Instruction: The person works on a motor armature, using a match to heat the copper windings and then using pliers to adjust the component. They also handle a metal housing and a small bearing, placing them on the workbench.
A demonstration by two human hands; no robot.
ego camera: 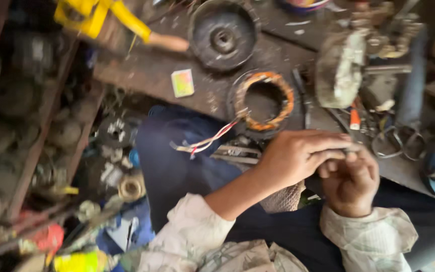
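Over our lap, our left hand point(298, 156) and right hand point(351, 184) pinch one small dark part point(351, 149) between them. Beyond lie a motor coil point(264, 100), its loose wires point(205, 143), and a black wheel point(223, 34).

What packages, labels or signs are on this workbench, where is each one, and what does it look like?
Small card or packet: flat on the bench, left of the copper winding ring, below the dark round disc; square, green and yellow with pink, white edge. Print too blurred to tell.
No signs or screens show.
Both hands, left hand and right hand, are far from it, pinching something small.
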